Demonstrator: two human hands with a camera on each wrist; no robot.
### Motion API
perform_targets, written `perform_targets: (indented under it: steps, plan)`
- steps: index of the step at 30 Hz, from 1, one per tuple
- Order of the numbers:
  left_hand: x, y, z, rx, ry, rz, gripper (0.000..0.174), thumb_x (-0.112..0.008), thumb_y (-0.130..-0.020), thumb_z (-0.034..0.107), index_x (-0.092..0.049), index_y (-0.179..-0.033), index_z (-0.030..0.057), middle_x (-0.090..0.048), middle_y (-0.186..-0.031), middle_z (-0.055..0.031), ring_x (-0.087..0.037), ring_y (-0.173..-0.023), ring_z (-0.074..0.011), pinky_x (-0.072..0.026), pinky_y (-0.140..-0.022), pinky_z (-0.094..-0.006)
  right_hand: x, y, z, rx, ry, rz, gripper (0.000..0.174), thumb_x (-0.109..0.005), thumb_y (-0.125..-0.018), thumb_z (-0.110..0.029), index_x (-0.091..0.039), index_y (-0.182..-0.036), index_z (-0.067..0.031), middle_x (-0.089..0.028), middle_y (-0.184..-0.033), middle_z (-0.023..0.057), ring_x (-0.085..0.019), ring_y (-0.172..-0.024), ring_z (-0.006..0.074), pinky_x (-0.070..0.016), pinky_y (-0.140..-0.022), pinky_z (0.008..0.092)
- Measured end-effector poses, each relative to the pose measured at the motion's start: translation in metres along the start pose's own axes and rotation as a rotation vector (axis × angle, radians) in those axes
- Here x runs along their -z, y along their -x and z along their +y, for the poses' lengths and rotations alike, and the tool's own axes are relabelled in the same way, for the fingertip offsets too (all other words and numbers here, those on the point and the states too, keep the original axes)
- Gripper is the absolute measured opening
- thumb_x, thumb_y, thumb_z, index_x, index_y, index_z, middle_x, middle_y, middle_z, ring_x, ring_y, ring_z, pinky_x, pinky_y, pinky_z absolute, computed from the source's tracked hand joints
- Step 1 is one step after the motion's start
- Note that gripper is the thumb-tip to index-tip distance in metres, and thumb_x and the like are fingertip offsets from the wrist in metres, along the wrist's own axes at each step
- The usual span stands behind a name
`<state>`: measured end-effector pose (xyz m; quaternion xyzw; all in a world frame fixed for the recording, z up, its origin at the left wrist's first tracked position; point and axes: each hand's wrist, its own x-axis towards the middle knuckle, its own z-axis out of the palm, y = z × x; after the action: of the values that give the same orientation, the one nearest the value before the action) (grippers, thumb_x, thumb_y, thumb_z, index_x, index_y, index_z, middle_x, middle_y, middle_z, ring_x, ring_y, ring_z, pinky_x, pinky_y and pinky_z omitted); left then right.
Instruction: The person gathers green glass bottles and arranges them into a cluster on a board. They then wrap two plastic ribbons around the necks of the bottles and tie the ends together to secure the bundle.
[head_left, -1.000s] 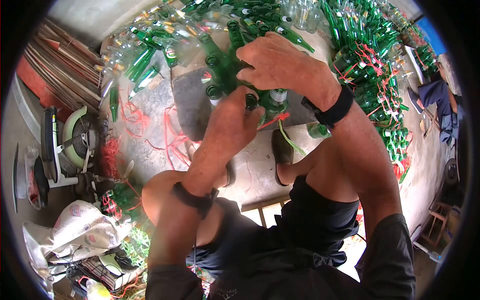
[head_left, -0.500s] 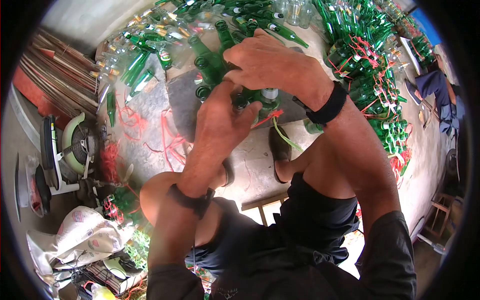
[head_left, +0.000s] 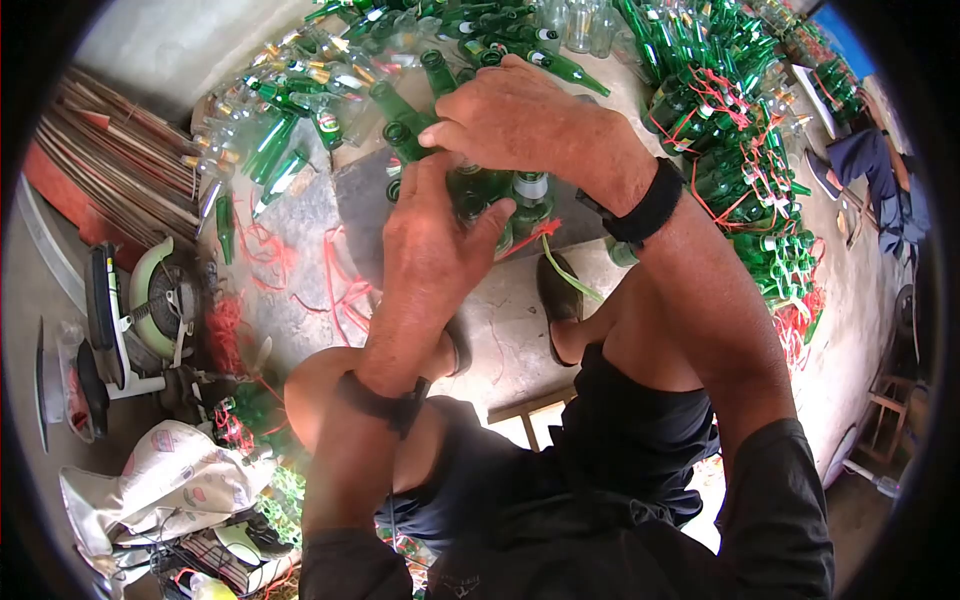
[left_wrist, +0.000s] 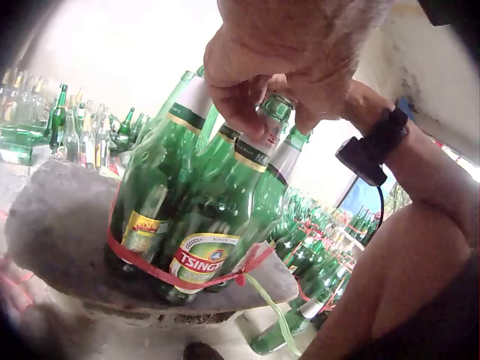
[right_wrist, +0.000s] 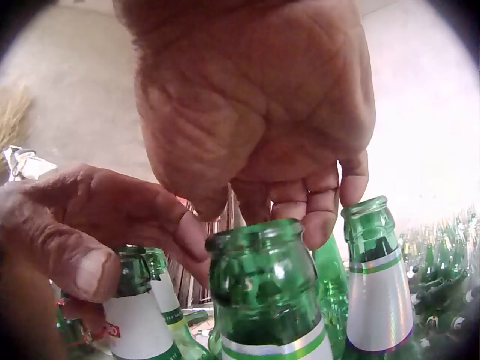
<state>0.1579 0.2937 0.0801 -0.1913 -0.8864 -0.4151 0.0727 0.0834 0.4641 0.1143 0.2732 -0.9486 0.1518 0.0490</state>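
Green beer bottles (left_wrist: pixel 214 210) stand close together on a dark slab, with a red plastic strap (left_wrist: pixel 169 279) round their lower bodies. The strap is knotted at the front, beside a pale green strip (left_wrist: pixel 274 311). My left hand (head_left: pixel 430 235) grips a bottle neck (left_wrist: pixel 274 112) on the near side, thumb and fingers on either side of it. My right hand (head_left: pixel 535 115) is palm down over the tops, fingers curled down around a bottle neck (right_wrist: pixel 262 274) near the middle. The bottles behind it are partly hidden in the head view.
Loose green and clear bottles (head_left: pixel 270 145) lie beyond the slab (head_left: pixel 355 225). Strapped bundles (head_left: pixel 740 180) are stacked at the right, near another person's legs (head_left: pixel 865 175). Red strips (head_left: pixel 345 285) lie on the floor. A fan (head_left: pixel 155 300) and wood strips (head_left: pixel 120 150) are at the left.
The head view has shifted slightly. My left hand has moved a little up among the bottle tops and covers more of the near ones. My right hand stays over the bundle.
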Motion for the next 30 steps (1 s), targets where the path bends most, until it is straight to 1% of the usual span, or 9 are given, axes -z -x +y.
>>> perform_targets:
  steps: [2, 6, 8, 11, 16, 21, 24, 26, 30]
  plan:
    - [0.002, 0.0, 0.004, -0.045, -0.07, 0.017, 0.052, -0.085, -0.082, 0.016, -0.057, -0.123, -0.001, -0.065, -0.118, -0.0178, -0.065, -0.061, -0.0155, -0.0523, -0.057, -0.0305, 0.005, -0.002, 0.001, -0.028, -0.03, -0.027, 0.045, -0.056, -0.096, -0.045, -0.072, -0.088, -0.0034, -0.072, -0.092, 0.0223, -0.069, -0.096, 0.0388, -0.0476, -0.09, 0.0522]
    - [0.001, -0.005, 0.003, -0.101, -0.09, 0.044, 0.059, -0.085, -0.08, 0.016, -0.057, -0.131, 0.0038, -0.056, -0.136, -0.0179, -0.069, -0.082, -0.0218, -0.0558, -0.063, -0.0313, 0.024, -0.002, 0.014, -0.013, 0.016, 0.03, 0.042, -0.057, -0.095, -0.043, -0.073, -0.088, -0.0052, -0.072, -0.088, 0.0202, -0.07, -0.088, 0.0369, -0.0512, -0.081, 0.0499]
    - [0.0, -0.005, 0.005, -0.106, -0.135, 0.054, 0.064, -0.084, -0.08, 0.016, -0.056, -0.137, 0.0099, -0.052, -0.144, -0.0163, -0.068, -0.104, -0.0273, -0.058, -0.07, -0.0318, 0.032, 0.001, 0.03, 0.118, -0.089, 0.322, 0.036, -0.062, -0.093, -0.039, -0.072, -0.086, -0.0059, -0.071, -0.078, 0.0175, -0.07, -0.078, 0.0369, -0.053, -0.073, 0.0472]
    - [-0.001, -0.006, 0.005, -0.162, -0.137, 0.052, 0.066, -0.085, -0.08, 0.016, -0.056, -0.139, 0.0107, -0.05, -0.148, -0.0167, -0.068, -0.106, -0.0277, -0.0588, -0.071, -0.0321, 0.076, 0.013, 0.034, -0.002, -0.134, 0.207, 0.026, -0.066, -0.089, -0.023, -0.067, -0.084, 0.003, -0.067, -0.085, 0.0252, -0.067, -0.082, 0.0406, -0.0515, -0.072, 0.0495]
    - [0.0, -0.007, 0.007, -0.134, -0.117, 0.009, 0.07, -0.084, -0.08, 0.019, -0.052, -0.142, 0.0097, -0.05, -0.149, -0.0159, -0.054, -0.132, -0.0358, -0.0487, -0.106, -0.0423, 0.104, 0.064, 0.054, -0.295, -0.133, 0.135, 0.033, -0.066, -0.089, -0.025, -0.063, -0.075, 0.0044, -0.059, -0.065, 0.0244, -0.062, -0.063, 0.0402, -0.0499, -0.061, 0.0464]
    - [-0.001, -0.007, 0.01, -0.112, -0.157, -0.019, 0.07, -0.082, -0.08, 0.018, -0.05, -0.142, 0.0068, -0.048, -0.149, -0.0171, -0.053, -0.132, -0.0368, -0.0476, -0.106, -0.0437, 0.035, 0.153, 0.14, -0.515, -0.062, 0.054, 0.028, -0.066, -0.094, -0.029, -0.067, -0.088, -0.0011, -0.061, -0.07, 0.0177, -0.06, -0.066, 0.032, -0.0483, -0.065, 0.0414]
    - [-0.001, -0.009, 0.007, -0.125, -0.176, -0.018, 0.07, -0.081, -0.081, 0.017, -0.05, -0.142, 0.0063, -0.048, -0.149, -0.0167, -0.053, -0.132, -0.037, -0.0476, -0.106, -0.0439, 0.008, 0.201, 0.137, -0.66, -0.052, -0.056, 0.028, -0.068, -0.093, -0.031, -0.067, -0.092, -0.0028, -0.064, -0.077, 0.0191, -0.064, -0.071, 0.034, -0.0502, -0.068, 0.0429]
    - [-0.002, -0.009, 0.006, -0.187, -0.257, 0.018, 0.067, -0.079, -0.082, 0.02, -0.051, -0.14, 0.0032, -0.048, -0.147, -0.0158, -0.059, -0.123, -0.0376, -0.0538, -0.096, -0.0432, -0.024, 0.232, 0.145, -0.735, 0.009, -0.163, 0.036, -0.073, -0.088, -0.039, -0.068, -0.101, -0.0052, -0.072, -0.092, 0.0179, -0.07, -0.093, 0.0367, -0.0539, -0.079, 0.046]
    - [-0.003, -0.011, 0.002, -0.207, -0.259, 0.03, 0.067, -0.079, -0.082, 0.02, -0.05, -0.14, 0.0038, -0.048, -0.146, -0.0156, -0.059, -0.122, -0.0374, -0.0545, -0.094, -0.0433, -0.071, 0.263, 0.139, -0.807, -0.032, -0.17, 0.043, -0.075, -0.084, -0.04, -0.067, -0.108, -0.0058, -0.072, -0.098, 0.0176, -0.069, -0.098, 0.038, -0.0536, -0.082, 0.0475]
